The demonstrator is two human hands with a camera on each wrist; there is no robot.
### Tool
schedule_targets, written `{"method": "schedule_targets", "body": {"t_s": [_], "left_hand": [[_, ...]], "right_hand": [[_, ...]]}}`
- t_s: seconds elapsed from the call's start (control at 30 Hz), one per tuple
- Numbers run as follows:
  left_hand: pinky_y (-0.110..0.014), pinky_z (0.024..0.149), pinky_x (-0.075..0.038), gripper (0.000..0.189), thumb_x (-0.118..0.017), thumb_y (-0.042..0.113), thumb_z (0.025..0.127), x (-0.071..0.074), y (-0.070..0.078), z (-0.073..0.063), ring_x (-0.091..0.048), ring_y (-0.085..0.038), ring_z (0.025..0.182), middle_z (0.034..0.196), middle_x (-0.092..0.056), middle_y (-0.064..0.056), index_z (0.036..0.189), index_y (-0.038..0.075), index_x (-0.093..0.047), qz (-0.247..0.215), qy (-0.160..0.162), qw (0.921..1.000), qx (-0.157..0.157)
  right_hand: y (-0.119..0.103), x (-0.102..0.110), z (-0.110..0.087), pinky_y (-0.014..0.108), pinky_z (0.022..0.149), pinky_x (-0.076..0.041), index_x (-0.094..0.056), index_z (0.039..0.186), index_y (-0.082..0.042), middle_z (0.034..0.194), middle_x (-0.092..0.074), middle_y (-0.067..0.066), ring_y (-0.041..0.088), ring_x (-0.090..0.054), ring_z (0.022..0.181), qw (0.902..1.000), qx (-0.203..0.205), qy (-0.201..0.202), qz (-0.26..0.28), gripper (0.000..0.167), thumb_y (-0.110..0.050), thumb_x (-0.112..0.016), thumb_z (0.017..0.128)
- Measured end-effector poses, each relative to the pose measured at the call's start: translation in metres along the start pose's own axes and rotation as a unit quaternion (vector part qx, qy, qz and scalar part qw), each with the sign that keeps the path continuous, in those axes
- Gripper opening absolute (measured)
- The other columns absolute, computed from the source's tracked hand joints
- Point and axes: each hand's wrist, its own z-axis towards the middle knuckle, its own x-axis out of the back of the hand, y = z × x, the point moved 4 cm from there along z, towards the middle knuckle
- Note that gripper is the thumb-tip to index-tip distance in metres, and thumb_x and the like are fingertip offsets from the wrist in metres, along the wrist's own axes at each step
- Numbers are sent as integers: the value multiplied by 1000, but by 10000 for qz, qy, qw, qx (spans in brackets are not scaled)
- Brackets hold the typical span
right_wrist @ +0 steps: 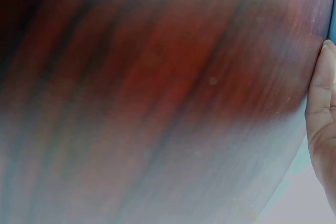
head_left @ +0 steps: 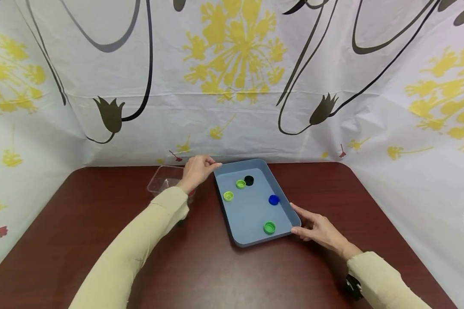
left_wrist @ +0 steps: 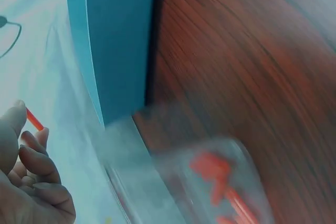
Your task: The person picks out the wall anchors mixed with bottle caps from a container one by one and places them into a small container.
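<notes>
A shallow blue-grey tray (head_left: 251,204) lies at an angle on the table. In it are two yellow-green bottle caps (head_left: 228,196), a black cap (head_left: 249,180), a blue cap (head_left: 273,200) and a green cap (head_left: 269,228). My left hand (head_left: 198,171) is at the tray's far left corner. The left wrist view shows its thumb and finger pinching a small orange-red piece (left_wrist: 34,119), whose full shape is hidden. With thumb and fingers on either side, my right hand (head_left: 321,231) holds the near right corner; most of that hand is out of the right wrist view.
Left of the tray stands a clear plastic container (head_left: 153,182), partly behind my left forearm. Blurred orange-red pieces (left_wrist: 211,166) lie inside it. A patterned white cloth (head_left: 232,128) rises along the far edge of the dark wooden table (head_left: 236,279) and both sides.
</notes>
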Motion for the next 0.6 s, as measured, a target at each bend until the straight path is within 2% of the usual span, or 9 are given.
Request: {"method": "schedule_targets", "body": {"t_s": [0.27, 0.43, 0.6], "left_hand": [[-27, 53, -40, 34, -64, 42, 88, 23, -39, -19, -57, -16, 63, 84, -67, -6, 101, 11, -70, 54, 41, 9994, 348], [-26, 52, -37, 33, -65, 40, 87, 28, -57, -27, -56, -17, 63, 83, -66, -6, 99, 10, -71, 321, 33, 9983, 475], [-28, 55, -40, 28, -70, 36, 84, 29, -68, -31, -57, -17, 65, 74, -65, -2, 93, 10, -72, 633, -157, 9966, 508]], "right_hand": [[0, -2, 1, 30, 60, -54, -30, 148, -11, 84, -66, 9, 15, -64, 65, 9999, 12, -60, -120, 74, -25, -68, 86], [0, -3, 3, 30, 60, -54, -30, 148, -12, 85, -66, 10, 16, -64, 66, 9999, 45, -97, -82, 74, -25, -68, 87], [1, -5, 4, 30, 60, -54, -30, 148, -12, 83, -65, 11, 15, -64, 65, 9999, 55, -126, -78, 74, -25, -69, 86]]}}
